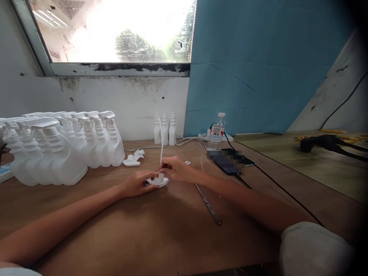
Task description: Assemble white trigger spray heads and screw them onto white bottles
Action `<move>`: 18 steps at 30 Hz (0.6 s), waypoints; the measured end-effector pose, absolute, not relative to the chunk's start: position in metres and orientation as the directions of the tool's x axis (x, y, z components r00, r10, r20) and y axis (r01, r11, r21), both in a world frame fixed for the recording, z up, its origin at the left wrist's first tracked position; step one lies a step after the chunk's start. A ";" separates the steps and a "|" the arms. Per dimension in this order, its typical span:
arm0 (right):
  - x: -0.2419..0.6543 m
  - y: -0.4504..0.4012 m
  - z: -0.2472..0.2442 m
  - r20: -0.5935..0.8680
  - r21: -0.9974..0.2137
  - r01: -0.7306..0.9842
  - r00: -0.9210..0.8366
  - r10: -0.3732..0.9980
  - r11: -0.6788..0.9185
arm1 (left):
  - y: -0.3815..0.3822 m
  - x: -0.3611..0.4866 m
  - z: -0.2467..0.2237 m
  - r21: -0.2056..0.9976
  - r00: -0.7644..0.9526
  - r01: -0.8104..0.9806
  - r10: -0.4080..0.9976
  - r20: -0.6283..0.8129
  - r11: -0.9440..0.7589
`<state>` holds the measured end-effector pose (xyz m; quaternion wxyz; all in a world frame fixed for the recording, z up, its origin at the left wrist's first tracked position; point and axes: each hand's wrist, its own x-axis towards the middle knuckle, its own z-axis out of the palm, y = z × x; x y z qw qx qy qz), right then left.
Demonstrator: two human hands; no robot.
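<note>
In the head view, my left hand [135, 185] grips a white spray trigger head [162, 183] that lies on its side low over the brown table. My right hand [177, 170] pinches a thin white dip tube [161, 149], which stands nearly upright above the spray head. The tube's lower end is at the head's neck; my fingers hide whether it is seated. Just behind my left hand rest loose white spray head parts [133, 158]. A small white ring [187, 163] lies beyond my right hand. Below my right forearm is a screwdriver [212, 212].
Several white spray bottles [69, 153] stand packed at the left. Small white bottles [164, 132] line the wall. A water bottle [216, 134] stands behind phones [228, 163] with cables at the right. The brown table [129, 237] ends near my body.
</note>
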<state>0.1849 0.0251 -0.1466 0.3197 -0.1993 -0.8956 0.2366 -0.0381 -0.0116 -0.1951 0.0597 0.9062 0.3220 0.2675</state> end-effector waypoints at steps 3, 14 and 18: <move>0.184 0.027 -0.151 0.477 -0.577 0.202 -0.703 0.527 0.791 | -0.012 -0.038 -0.195 0.272 0.664 0.536 0.598 0.448 -0.799; 0.179 0.026 -0.160 0.515 -0.523 0.187 -0.708 0.483 0.832 | -0.010 -0.040 -0.197 0.304 0.667 0.516 0.599 0.443 -0.801; 0.179 0.026 -0.163 0.516 -0.501 0.212 -0.705 0.486 0.839 | -0.009 -0.040 -0.197 0.331 0.669 0.510 0.608 0.427 -0.794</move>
